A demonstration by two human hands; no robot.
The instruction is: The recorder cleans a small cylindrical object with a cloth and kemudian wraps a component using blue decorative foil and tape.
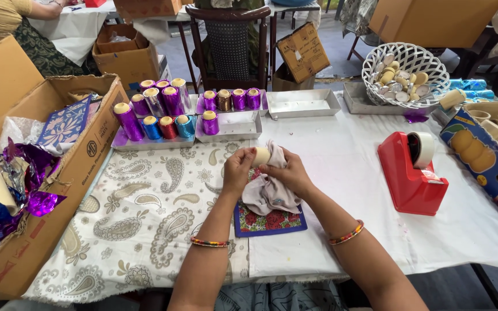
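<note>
Both hands' fingers clamp a cream candle (261, 156) and pale cloth (269, 193).

A matt, cream wax-like candle (260, 156) sits against a soft, crumpled pale cloth (269, 193). Far left, the wrapped candles (162, 109) wear glossy, mirror-bright purple and blue foil in dull metal trays (303, 103). At right the tape dispenser (411, 174) is smooth, shiny red plastic; the near tablecloth (145, 219) is matt printed fabric.
</note>
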